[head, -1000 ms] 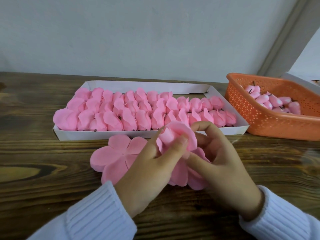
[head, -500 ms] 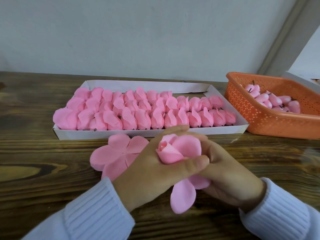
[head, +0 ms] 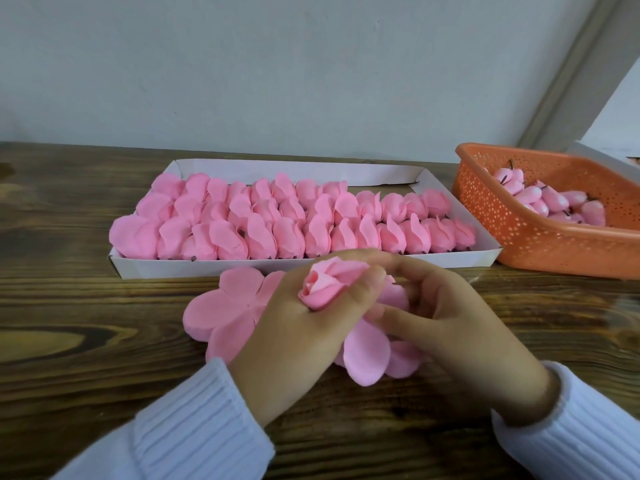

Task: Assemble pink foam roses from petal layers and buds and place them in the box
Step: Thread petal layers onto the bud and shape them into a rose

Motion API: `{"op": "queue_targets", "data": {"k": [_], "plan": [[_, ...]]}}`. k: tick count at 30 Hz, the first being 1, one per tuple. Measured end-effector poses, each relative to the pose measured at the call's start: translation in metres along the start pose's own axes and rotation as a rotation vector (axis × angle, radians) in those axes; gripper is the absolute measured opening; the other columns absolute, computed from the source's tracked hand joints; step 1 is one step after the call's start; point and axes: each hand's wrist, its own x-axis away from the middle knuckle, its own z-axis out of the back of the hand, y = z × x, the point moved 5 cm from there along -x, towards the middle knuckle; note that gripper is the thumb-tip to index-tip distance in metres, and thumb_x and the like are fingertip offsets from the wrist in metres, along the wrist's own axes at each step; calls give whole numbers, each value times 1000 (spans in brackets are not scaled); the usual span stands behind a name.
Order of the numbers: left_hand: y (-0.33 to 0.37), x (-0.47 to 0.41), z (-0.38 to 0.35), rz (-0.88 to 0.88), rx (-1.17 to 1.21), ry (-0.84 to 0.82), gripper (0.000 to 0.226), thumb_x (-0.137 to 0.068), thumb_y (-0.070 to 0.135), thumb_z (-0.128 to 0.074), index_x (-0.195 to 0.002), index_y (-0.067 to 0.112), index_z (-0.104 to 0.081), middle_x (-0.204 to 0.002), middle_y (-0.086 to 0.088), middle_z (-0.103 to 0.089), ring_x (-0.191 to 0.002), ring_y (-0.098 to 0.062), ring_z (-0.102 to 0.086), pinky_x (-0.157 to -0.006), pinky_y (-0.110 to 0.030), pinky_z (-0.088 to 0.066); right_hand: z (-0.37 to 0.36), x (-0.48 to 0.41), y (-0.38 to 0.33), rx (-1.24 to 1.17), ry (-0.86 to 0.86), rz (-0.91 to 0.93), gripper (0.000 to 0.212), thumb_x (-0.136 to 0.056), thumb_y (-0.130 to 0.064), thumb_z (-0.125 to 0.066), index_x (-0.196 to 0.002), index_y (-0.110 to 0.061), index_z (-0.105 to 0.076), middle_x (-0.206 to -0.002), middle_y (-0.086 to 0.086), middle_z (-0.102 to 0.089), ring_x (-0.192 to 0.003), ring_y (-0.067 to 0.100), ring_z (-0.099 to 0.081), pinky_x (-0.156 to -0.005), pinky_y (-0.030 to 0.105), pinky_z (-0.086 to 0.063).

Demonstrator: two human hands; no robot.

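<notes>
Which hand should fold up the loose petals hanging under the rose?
Probably the right hand: its fingers lie right beside the hanging petals, while the left hand grips the rose.

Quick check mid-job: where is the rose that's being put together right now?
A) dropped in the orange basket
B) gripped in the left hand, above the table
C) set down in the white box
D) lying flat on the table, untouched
B: the left hand grips the rose between thumb and fingers in front of the white box, while the right hand works at its outer petals.
</notes>
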Motion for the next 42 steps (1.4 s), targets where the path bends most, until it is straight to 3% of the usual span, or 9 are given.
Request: {"op": "queue_targets", "data": {"k": [4, 9, 13, 21, 26, 28, 31, 36, 42], "plan": [[-6, -1, 6, 41, 16, 112, 27, -79, 51, -61, -104, 43, -68, -96, 20, -72, -90, 5, -66, -68, -12, -49, 5, 5, -9, 199, 159, 137, 13, -78, -20, -74, -89, -20, -68, -79, -3, -74, -72, 11, -70, -63, 20, -53], [-7, 0, 6, 72, -7, 135, 30, -77, 63, -54, -94, 44, -68, -57, 18, -61, -51, 5, -55, -51, -9, -41, 3, 14, -27, 479, 282, 418, 4, -83, -21, -66, -87, -22, -68, -77, -9, -70, -67, 5, -65, -61, 12, -47], [-11, -1, 0, 99, 52, 46, 38, -71, 64, -54, -97, 43, -70, -92, -4, -74, -88, -15, -70, -80, -42, -58, 3, 21, -36, 522, 360, 531, 4, -84, -24, -61, -85, -26, -64, -71, -19, -63, -62, 1, -61, -60, 9, -42], [-17, -2, 3, 168, 129, 111, 51, -63, 72, -54, -90, 33, -72, -90, -2, -74, -95, -17, -70, -93, -51, -51, 0, 25, -40, 539, 391, 605, 5, -85, -22, -62, -84, -27, -61, -70, -11, -61, -63, 0, -60, -63, 10, -43], [-19, -3, 3, 202, 151, 81, 60, -62, 73, -54, -97, 28, -72, -99, -20, -71, -98, -31, -68, -95, -55, -48, 0, 25, -38, 546, 415, 579, 3, -84, -24, -63, -82, -26, -61, -68, -14, -62, -63, 0, -60, -62, 9, -43], [-14, -3, -1, 129, 30, 2, 51, -70, 71, -52, -94, 30, -71, -93, -18, -71, -91, -29, -68, -86, -48, -54, 4, 24, -36, 500, 445, 539, 2, -83, -26, -63, -81, -25, -62, -71, -11, -64, -60, 1, -62, -59, 9, -43], [-1, 0, -7, 3, -65, -83, 12, -85, 49, -65, -86, 39, -72, -77, 13, -73, -75, 1, -68, -64, -12, -51, 6, 22, -32, 413, 458, 496, 11, -82, -26, -71, -85, -19, -63, -67, -10, -67, -55, 3, -62, -55, 7, -41], [1, -1, -7, -37, -49, -85, 19, -78, 44, -62, -80, 27, -70, -70, 12, -71, -69, 2, -66, -61, -8, -47, 3, 21, -33, 281, 372, 506, 11, -85, -23, -63, -95, -20, -59, -69, -10, -69, -60, 3, -65, -58, 11, -46], [-11, -2, -1, 76, 91, 12, 35, -74, 62, -54, -67, 31, -66, -80, -17, -66, -83, -40, -64, -78, -56, -52, 5, 19, -28, 143, 363, 456, 8, -85, -23, -58, -93, -21, -59, -75, 0, -68, -66, 11, -64, -64, 27, -52]]}}
